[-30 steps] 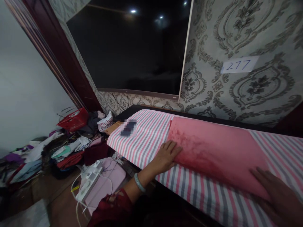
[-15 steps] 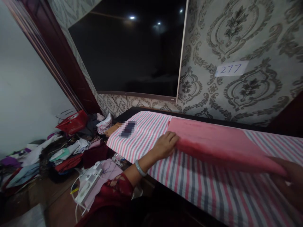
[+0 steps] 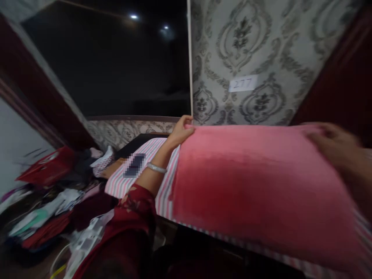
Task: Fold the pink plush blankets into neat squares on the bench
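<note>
Now two hands, left hand [image 3: 181, 130] and right hand [image 3: 334, 145], each grip one pink cloth [image 3: 255, 182].

The room is dim, and the frame is dark toward the bottom edge. Two small ceiling lights glare as reflections in the black screen [image 3: 116, 66]. Motion blur smears everything: the right hand [image 3: 337, 151] is a soft streak, the number label [image 3: 243, 83] on the wall is barely readable, and the clothes pile [image 3: 43, 190] is smudged. Straight lines bow at the edges.
</note>
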